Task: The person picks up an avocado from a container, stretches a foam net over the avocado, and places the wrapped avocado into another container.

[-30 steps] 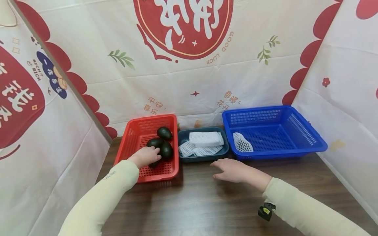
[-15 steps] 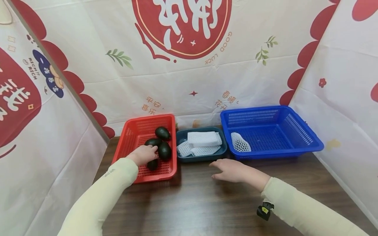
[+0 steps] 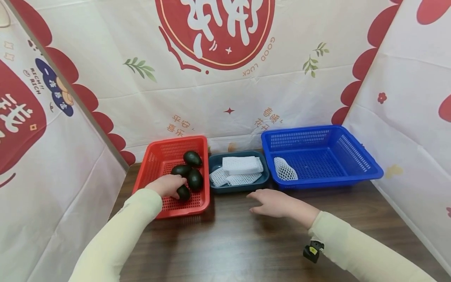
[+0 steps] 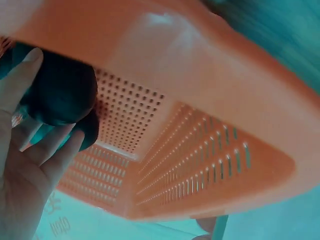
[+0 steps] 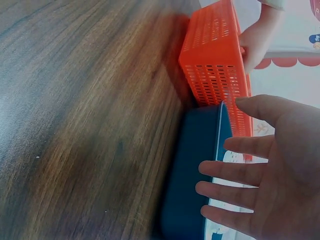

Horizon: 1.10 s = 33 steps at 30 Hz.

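Note:
My left hand (image 3: 167,185) reaches into the red basket (image 3: 142,172) and grips a dark green avocado (image 3: 183,192) near the front. In the left wrist view, thumb and fingers lie on opposite sides of that avocado (image 4: 65,90). More avocados (image 3: 192,158) lie beside and behind it. My right hand (image 3: 273,203) hovers with spread fingers, holding nothing, in front of the small dark teal tray (image 3: 239,189). White foam net sleeves (image 3: 242,165) are piled in that tray. In the right wrist view, the fingers overlap the tray's rim (image 5: 220,130).
On the right stands a blue basket (image 3: 366,172), with one net-wrapped item (image 3: 285,169) at its left end. All three containers stand in a row on the brown wooden table (image 3: 225,243). Printed cloth (image 3: 211,98) walls rise behind and at both sides.
My left hand has shifted slightly at the front avocado, which now shows between thumb and fingers. The right hand keeps its place near the tray. The head view has drifted slightly.

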Each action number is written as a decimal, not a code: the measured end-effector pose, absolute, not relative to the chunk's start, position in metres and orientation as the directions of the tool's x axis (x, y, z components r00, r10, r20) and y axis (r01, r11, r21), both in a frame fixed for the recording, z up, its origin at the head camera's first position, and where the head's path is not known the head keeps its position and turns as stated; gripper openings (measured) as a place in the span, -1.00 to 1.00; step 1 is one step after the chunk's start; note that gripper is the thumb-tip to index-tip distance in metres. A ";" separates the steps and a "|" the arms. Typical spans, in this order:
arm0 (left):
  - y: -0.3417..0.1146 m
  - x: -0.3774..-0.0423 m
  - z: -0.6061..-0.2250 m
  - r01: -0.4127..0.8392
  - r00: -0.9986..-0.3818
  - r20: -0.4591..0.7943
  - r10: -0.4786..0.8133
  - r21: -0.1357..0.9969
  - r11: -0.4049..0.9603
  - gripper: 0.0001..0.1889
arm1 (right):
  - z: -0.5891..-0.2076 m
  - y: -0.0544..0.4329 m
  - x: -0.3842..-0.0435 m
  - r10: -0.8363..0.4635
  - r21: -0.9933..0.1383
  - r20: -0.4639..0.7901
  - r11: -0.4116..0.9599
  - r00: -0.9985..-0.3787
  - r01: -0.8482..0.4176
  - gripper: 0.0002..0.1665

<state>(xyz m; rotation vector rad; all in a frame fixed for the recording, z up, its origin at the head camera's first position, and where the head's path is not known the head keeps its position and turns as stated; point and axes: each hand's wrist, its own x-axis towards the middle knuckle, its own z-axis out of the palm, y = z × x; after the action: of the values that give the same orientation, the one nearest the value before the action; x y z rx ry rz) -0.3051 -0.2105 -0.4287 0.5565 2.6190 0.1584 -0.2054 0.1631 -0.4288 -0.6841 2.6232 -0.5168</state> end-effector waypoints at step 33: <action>-0.142 -0.247 -0.399 0.372 -0.916 0.116 0.385 0.608 0.702 -0.38 | -0.422 0.133 -0.207 -0.422 -0.645 0.042 0.681 -0.906 -0.347 -0.69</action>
<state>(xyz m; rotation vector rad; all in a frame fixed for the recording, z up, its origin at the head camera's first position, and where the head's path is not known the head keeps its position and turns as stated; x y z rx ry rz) -0.2471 -0.1416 -0.3988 0.6401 2.8795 1.0214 -0.2074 0.1331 -0.4222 -0.6377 2.7784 -1.0325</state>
